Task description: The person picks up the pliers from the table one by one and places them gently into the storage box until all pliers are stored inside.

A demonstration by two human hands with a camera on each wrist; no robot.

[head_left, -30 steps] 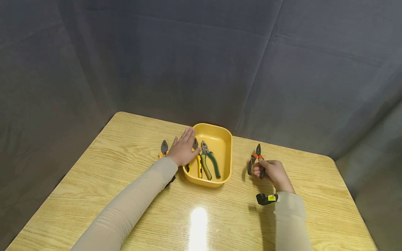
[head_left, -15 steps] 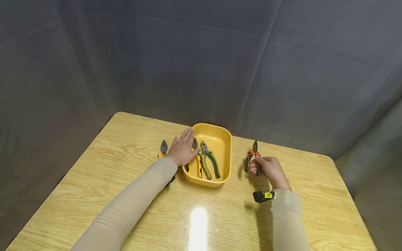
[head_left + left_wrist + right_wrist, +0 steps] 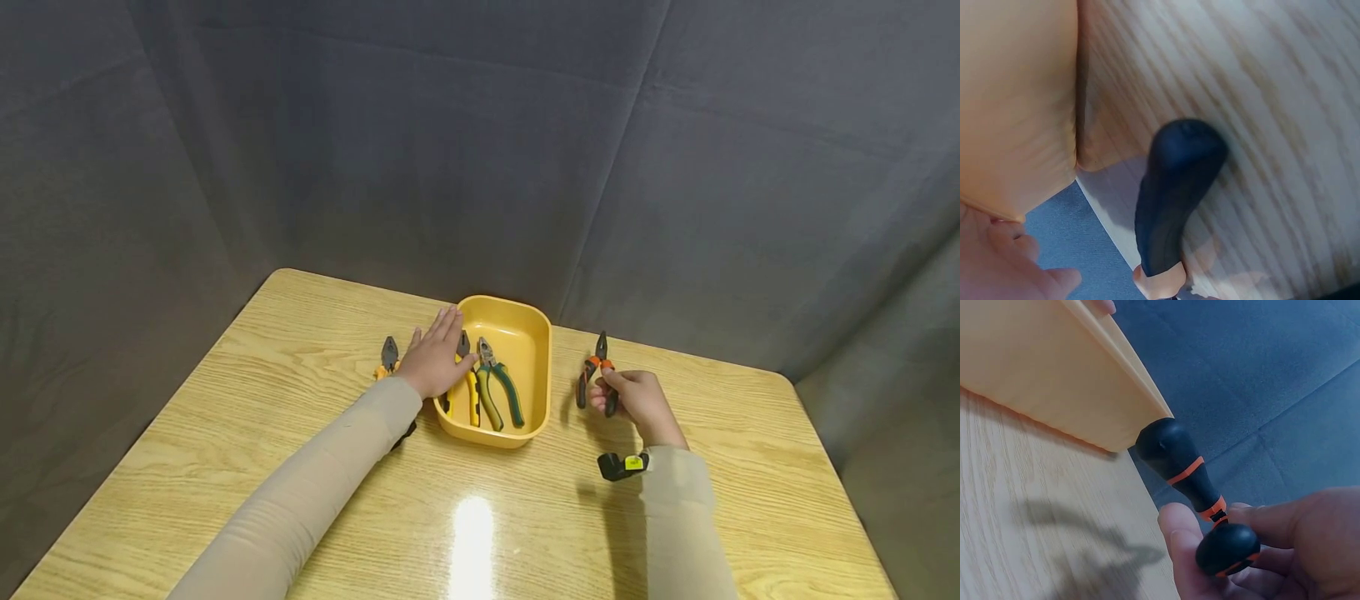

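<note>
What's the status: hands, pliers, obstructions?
Right hand holds orange-black pliers above table, right of yellow bin. Left hand on bin's left rim. Bin's right wall separates them from green pliers, yellow pliers inside.

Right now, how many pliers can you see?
4: black-and-orange pliers in the right hand, green pliers and yellow pliers in the yellow bin, and orange pliers on the table left of the bin. More could hide behind the left arm.

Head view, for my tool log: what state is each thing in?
Bin: upright, holding pliers.
Green pliers: inside bin, handles apart.
Yellow pliers: inside bin, partly hidden.
Outer pliers: on table, partly hidden.
Black-orange pliers: held, handles apart.
Right hand: gripping them.
Left hand: at bin's edge.
</note>
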